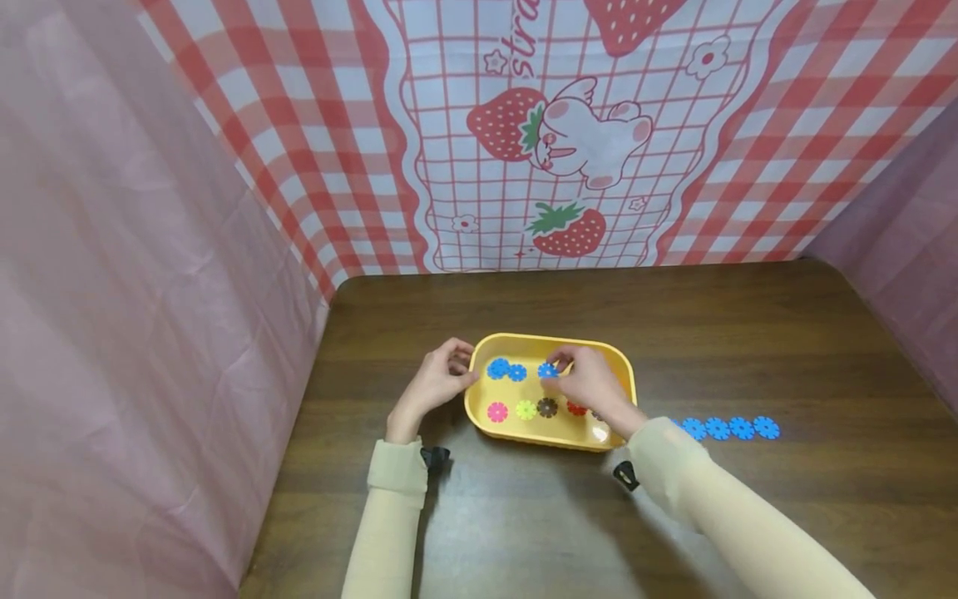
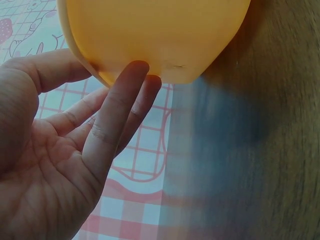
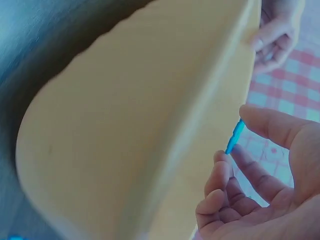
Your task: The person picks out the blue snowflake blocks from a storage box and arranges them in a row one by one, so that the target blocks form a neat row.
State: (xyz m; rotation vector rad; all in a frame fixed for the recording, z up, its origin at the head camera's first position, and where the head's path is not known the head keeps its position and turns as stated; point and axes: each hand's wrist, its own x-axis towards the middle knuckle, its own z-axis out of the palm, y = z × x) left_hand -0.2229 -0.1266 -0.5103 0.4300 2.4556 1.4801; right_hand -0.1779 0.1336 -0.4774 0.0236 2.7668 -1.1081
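Observation:
A yellow plastic basin (image 1: 550,439) stands on the table, with flower-shaped notched discs inside. My left hand (image 1: 428,387) holds its left end; in the left wrist view the thumb is at the rim and fingertips (image 2: 135,67) lie against the outer wall. Over the basin, my right hand (image 1: 591,384) pinches a blue snowflake disc (image 3: 235,136) between thumb and fingers, seen edge-on in the right wrist view. Several more blue discs (image 1: 498,368) lie at the basin's far left. Along the near side are a pink disc (image 1: 497,412), a yellow-green disc (image 1: 526,409), a brown disc (image 1: 547,408) and a partly hidden red disc (image 1: 575,408).
To the right of the basin, several blue discs (image 1: 741,428) lie in a row on the brown wooden table (image 1: 524,532), the row's left end hidden by the right sleeve. A red-checked strawberry cloth (image 1: 561,166) hangs behind, and a pink curtain (image 1: 150,333) borders the left.

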